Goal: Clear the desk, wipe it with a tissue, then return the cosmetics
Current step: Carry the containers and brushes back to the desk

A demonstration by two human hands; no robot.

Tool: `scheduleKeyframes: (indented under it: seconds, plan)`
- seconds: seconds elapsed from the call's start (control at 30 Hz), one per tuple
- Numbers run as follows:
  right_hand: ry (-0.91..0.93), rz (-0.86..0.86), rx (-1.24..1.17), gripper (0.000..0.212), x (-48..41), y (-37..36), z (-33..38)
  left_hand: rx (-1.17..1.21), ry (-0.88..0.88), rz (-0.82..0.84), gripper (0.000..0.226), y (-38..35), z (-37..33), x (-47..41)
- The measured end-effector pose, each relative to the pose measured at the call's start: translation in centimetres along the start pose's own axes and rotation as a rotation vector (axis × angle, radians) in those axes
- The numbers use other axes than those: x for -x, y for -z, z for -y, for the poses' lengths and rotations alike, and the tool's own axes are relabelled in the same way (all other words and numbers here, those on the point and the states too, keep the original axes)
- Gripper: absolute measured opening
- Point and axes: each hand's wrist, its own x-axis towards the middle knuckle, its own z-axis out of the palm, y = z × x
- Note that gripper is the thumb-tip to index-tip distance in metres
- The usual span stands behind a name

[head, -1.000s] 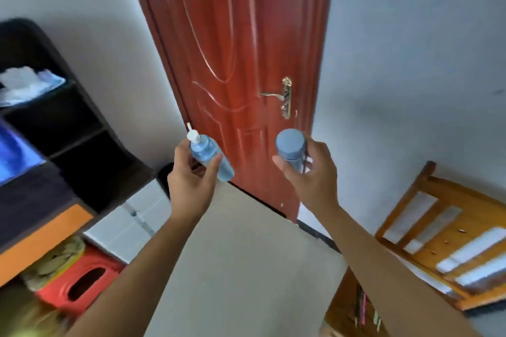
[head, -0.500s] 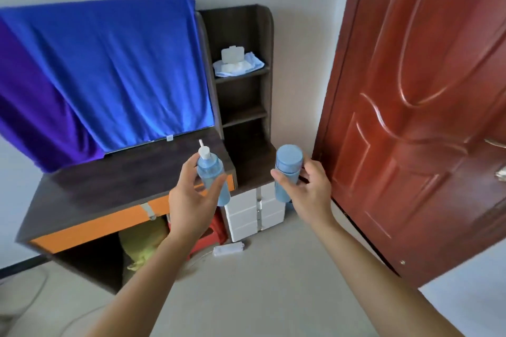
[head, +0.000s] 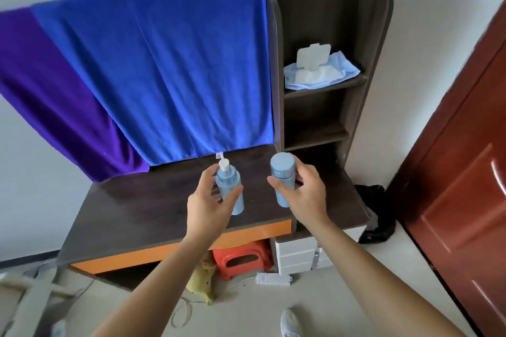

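No legible text, label or number on anything here.

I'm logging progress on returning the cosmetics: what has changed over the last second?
The view swung left, from facing the red door to facing the desk, and both bottles are now held out toward its top. Unchanged: the left hand still grips the pump bottle and the right hand the capped bottle. Neither has been set down.

Head view, down over desk (head: 153,208)
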Motion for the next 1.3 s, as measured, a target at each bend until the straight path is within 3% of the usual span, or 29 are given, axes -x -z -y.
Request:
scheduleKeyframes:
  seconds: [0.23, 0.63, 0.93, 1.3]
  plan:
    - [-0.048, 0.093, -0.002, 0.064, -11.3, -5.2, -2.1, -0.032, 0.097, -0.012, 0.047, -2.0, 1.9, -11.2]
    - [-0.314, 0.144, 0.065, 0.058, -18.5, -12.0, -8.6, -0.024, 0.331, 0.084, 0.04, -8.1, 11.7, -21.9]
    - [-0.441, 0.137, 0.166, 0.057, -22.0, -15.5, -11.9, -0.014, 0.326, 0.267, 0.042, -12.7, 16.3, -27.3]
    - [-0.475, 0.274, 0.244, 0.061, -23.1, -15.9, -14.1, 0.025, 0.302, 0.33, 0.039, -15.9, 17.9, -29.5]
